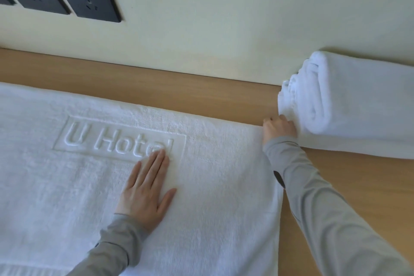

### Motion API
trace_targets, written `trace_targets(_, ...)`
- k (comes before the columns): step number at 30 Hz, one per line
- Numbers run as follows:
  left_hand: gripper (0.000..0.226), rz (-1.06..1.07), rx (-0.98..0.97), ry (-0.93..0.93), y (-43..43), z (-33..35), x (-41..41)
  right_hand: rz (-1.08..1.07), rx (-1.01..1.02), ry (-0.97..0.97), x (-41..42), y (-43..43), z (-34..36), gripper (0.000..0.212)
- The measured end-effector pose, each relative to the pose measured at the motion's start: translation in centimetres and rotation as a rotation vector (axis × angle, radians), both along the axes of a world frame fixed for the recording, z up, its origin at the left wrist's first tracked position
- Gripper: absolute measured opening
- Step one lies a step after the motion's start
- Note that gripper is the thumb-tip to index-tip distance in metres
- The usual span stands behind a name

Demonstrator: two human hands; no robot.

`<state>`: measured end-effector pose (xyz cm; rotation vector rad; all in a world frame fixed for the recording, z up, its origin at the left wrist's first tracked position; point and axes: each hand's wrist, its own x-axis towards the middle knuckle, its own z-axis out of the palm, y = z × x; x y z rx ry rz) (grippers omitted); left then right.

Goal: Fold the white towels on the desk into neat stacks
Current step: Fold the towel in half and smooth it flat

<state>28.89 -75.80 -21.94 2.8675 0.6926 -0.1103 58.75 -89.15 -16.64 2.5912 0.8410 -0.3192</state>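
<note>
Soft, even daylight — faint shadows, slight blur, wide-angle bending at edges.

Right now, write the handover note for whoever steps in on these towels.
Left hand: flat, palm down on the spread towel, fingertips over the raised "U Hotel" lettering.
Right hand: at the towel's far right corner; whether it grips the corner cannot be told.
Spread towel lies open on the desk, not yet folded.
Folded towels sit at the right, against the wall.
Left to do: fold the spread towel and add it to the pile.
</note>
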Motion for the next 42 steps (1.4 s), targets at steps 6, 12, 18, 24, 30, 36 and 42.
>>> trace_targets(6,0.069,0.014,-0.006,-0.020,0.1,-0.2,0.0,0.218,0.717,-0.055,-9.1,4.7,-1.0,0.040)
trace_targets(12,0.070,0.005,-0.005,-0.023,0.1,-0.3,0.0,0.540,0.467,0.174,-12.1,4.2,-4.5,0.055)
trace_targets(18,0.071,0.002,0.002,-0.033,-0.1,-0.2,0.1,-0.115,0.372,0.043,-2.2,-1.9,-4.3,0.062)
trace_targets(24,0.071,0.002,0.013,-0.036,-0.1,-0.5,0.1,0.278,0.574,0.116,-16.4,2.1,-3.9,0.061)
trace_targets(30,0.072,0.000,0.015,-0.044,0.1,-1.2,0.1,-0.106,0.446,0.100,-15.5,-8.1,-4.9,0.067)
trace_targets(36,0.072,0.001,0.004,-0.053,0.1,-1.3,0.1,-0.174,0.579,0.041,-20.1,-9.6,-3.3,0.068)
trace_targets(42,0.072,-0.016,0.016,-0.049,0.1,-1.0,0.0,-0.237,0.443,0.118,-25.7,-14.4,-5.2,0.073)
